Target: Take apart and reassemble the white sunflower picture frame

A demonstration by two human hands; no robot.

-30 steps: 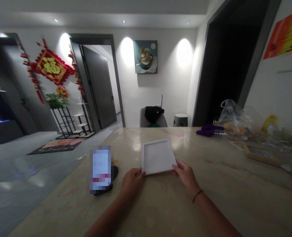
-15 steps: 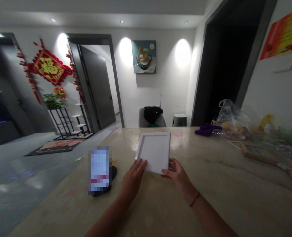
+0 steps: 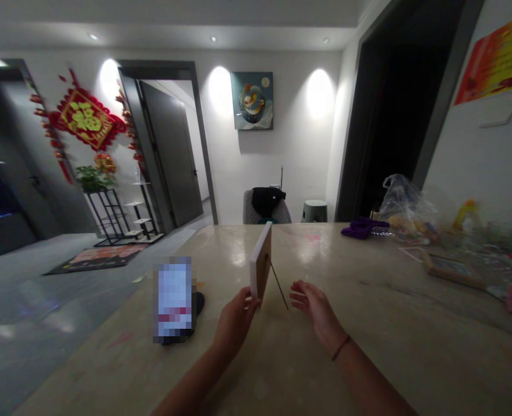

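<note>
In the head view, a white picture frame (image 3: pixel 261 263) stands on its edge at lower centre of the bench (image 3: pixel 368 300), turned so that its brown back and a thin prop (image 3: pixel 278 284) face right. The left hand (image 3: pixel 236 323) holds it low down, with the fingers (image 3: pixel 248 300) closed on the frame's lower corner. The right hand (image 3: pixel 316 309) hovers just beside the prop, touching nothing, its fingers (image 3: pixel 298 296) spread wide and holding nothing. Whether the frame's lower edge touches the bench cannot be told. The frame could tip if released before the slender prop is firmly planted, or the prop could skid on the glossy top. There are two hands, one standing frame, and one prop. Toward the right lie a second frame (image 3: pixel 453 270), one plastic bag (image 3: pixel 405 202), and one purple cloth (image 3: pixel 360 229). One pixelated object (image 3: pixel 173 300) stands left of the hands.
</note>
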